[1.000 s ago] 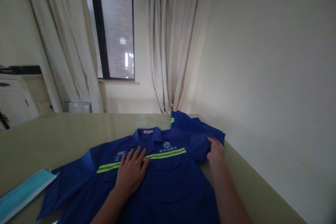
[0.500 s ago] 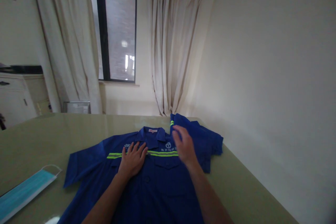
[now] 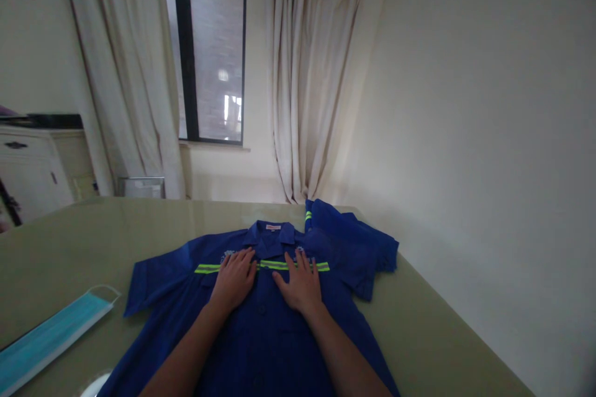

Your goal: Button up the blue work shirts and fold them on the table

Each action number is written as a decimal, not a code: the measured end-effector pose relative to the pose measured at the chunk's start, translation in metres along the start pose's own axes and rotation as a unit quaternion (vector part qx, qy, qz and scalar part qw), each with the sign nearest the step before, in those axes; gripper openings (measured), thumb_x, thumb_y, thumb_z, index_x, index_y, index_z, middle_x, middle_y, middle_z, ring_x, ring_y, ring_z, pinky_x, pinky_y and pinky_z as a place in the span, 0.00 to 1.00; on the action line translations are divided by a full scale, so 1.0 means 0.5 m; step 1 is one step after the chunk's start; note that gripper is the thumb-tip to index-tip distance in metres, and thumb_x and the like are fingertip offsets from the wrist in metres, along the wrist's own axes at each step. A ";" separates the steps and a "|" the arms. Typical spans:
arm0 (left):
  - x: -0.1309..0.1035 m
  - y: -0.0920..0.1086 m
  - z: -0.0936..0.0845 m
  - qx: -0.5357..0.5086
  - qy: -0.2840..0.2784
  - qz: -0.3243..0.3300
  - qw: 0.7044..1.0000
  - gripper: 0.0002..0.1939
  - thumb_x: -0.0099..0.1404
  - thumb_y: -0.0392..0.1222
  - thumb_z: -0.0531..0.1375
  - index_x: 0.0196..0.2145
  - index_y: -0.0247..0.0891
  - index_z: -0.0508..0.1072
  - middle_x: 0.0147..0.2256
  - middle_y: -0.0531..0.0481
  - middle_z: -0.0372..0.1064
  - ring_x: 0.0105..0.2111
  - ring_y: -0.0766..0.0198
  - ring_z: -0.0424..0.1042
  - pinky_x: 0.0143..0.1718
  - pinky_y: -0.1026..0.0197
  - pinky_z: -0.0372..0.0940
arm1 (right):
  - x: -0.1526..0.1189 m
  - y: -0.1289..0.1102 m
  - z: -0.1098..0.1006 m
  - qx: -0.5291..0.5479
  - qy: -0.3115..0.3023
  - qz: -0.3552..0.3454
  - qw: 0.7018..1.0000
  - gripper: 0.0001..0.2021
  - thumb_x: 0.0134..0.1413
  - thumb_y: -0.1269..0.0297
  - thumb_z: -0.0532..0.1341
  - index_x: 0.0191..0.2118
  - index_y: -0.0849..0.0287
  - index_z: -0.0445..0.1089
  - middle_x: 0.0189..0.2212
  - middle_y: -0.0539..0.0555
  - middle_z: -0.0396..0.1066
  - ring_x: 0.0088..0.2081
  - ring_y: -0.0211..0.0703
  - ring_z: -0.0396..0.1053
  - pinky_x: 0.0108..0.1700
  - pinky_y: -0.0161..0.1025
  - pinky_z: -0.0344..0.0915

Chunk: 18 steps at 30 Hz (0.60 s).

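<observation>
A blue short-sleeved work shirt (image 3: 261, 335) lies front side up on the table, its collar at the far end and a yellow-green reflective stripe across the chest. My left hand (image 3: 235, 278) rests flat on the left side of the chest, over the stripe. On the right side of the chest lies my right hand (image 3: 300, 282), fingers spread and partly covering a printed logo. Neither hand grips the cloth. Behind the shirt's right shoulder is another folded blue garment (image 3: 344, 223) with a yellow-green stripe.
A light blue face mask (image 3: 51, 338) lies on the greenish table (image 3: 437, 335) at the left. Part of a white round object (image 3: 95, 386) shows by the shirt's lower left edge. A wall (image 3: 488, 136) runs along the table's right side; curtains (image 3: 307, 74) hang behind.
My right hand has come down and left from above the shirt's right shoulder onto the chest. The left hand stays in about the same place on the shirt. The view has shifted slightly.
</observation>
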<state>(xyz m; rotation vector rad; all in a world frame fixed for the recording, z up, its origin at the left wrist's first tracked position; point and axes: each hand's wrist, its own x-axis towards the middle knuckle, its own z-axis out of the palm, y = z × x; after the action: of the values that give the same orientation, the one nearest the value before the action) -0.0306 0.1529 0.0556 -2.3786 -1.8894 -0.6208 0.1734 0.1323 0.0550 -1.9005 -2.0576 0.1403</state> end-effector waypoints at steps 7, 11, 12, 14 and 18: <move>-0.034 0.012 -0.015 -0.009 -0.064 0.067 0.996 0.26 0.75 0.53 0.48 0.67 0.47 0.63 0.68 0.50 0.57 0.67 0.52 0.59 0.68 0.42 0.53 | -0.011 -0.012 0.003 -0.024 -0.005 0.051 0.998 0.37 0.63 0.31 0.43 0.71 0.42 0.54 0.73 0.58 0.42 0.73 0.60 0.37 0.67 0.68 0.27; -0.056 0.014 -0.021 0.016 -0.083 0.076 0.994 0.27 0.75 0.51 0.49 0.69 0.54 0.55 0.70 0.52 0.51 0.69 0.52 0.54 0.68 0.41 0.50 | -0.028 -0.017 0.000 -0.026 -0.008 0.045 0.999 0.38 0.63 0.31 0.42 0.71 0.43 0.53 0.73 0.59 0.43 0.73 0.60 0.38 0.68 0.67 0.27; -0.061 0.015 -0.024 0.018 -0.086 0.078 0.993 0.27 0.75 0.51 0.49 0.69 0.56 0.55 0.70 0.51 0.51 0.69 0.52 0.53 0.68 0.41 0.50 | -0.032 -0.018 -0.001 -0.026 -0.010 0.044 0.999 0.38 0.63 0.31 0.42 0.71 0.43 0.53 0.73 0.59 0.43 0.73 0.60 0.37 0.67 0.67 0.27; -0.073 0.017 -0.031 0.020 -0.090 0.074 0.993 0.26 0.75 0.51 0.48 0.68 0.57 0.57 0.71 0.50 0.51 0.70 0.52 0.53 0.68 0.41 0.49 | -0.042 -0.021 -0.003 -0.027 -0.014 0.041 0.999 0.38 0.63 0.31 0.42 0.71 0.43 0.52 0.73 0.59 0.43 0.73 0.60 0.37 0.67 0.68 0.27; -0.101 0.022 -0.044 0.004 -0.074 0.077 0.994 0.26 0.75 0.50 0.48 0.69 0.57 0.56 0.70 0.51 0.54 0.69 0.53 0.54 0.68 0.42 0.50 | -0.062 -0.026 -0.005 -0.021 -0.007 0.033 0.999 0.37 0.63 0.31 0.43 0.71 0.43 0.53 0.73 0.59 0.43 0.73 0.61 0.37 0.67 0.68 0.26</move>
<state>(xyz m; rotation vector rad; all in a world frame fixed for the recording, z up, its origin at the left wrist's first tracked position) -0.0353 0.0974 0.0612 -2.5999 -1.7304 -0.4353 0.1637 0.0999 0.0557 -2.0008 -2.0229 0.1277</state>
